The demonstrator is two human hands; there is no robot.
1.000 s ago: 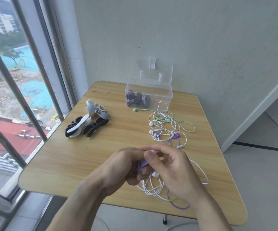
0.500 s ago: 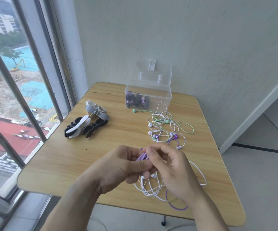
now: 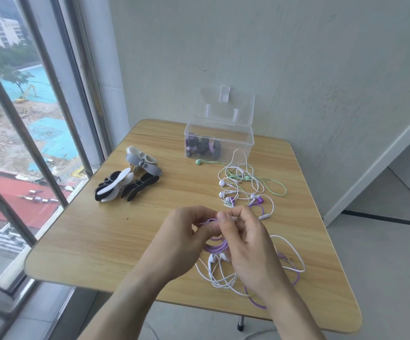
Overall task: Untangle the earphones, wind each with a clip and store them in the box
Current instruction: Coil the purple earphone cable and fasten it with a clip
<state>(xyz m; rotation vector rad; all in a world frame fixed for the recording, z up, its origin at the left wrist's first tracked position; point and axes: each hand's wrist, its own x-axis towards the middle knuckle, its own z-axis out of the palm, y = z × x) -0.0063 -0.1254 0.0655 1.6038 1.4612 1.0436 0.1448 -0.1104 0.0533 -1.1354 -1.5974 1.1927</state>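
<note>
Above the near middle of the table, my left hand (image 3: 181,239) and my right hand (image 3: 245,244) both pinch a coil of purple earphone cable (image 3: 215,247). White earbuds and white cable loops (image 3: 219,271) hang and trail beneath my hands, with a purple strand (image 3: 255,299) running toward the front edge. A tangle of white, green and purple earphones (image 3: 244,186) lies farther back. The clear box (image 3: 219,143) stands open at the back, holding dark wound bundles. A pile of black, white and grey clips (image 3: 129,179) lies at the left.
The wooden table (image 3: 100,241) has rounded corners and stands against a pale wall. A window with metal bars runs along the left side. To the right the grey floor drops away past the table edge.
More purple cable now shows between my hands as a wound coil. My thumbs have shifted up onto its top. The piles, box and clips have not moved.
</note>
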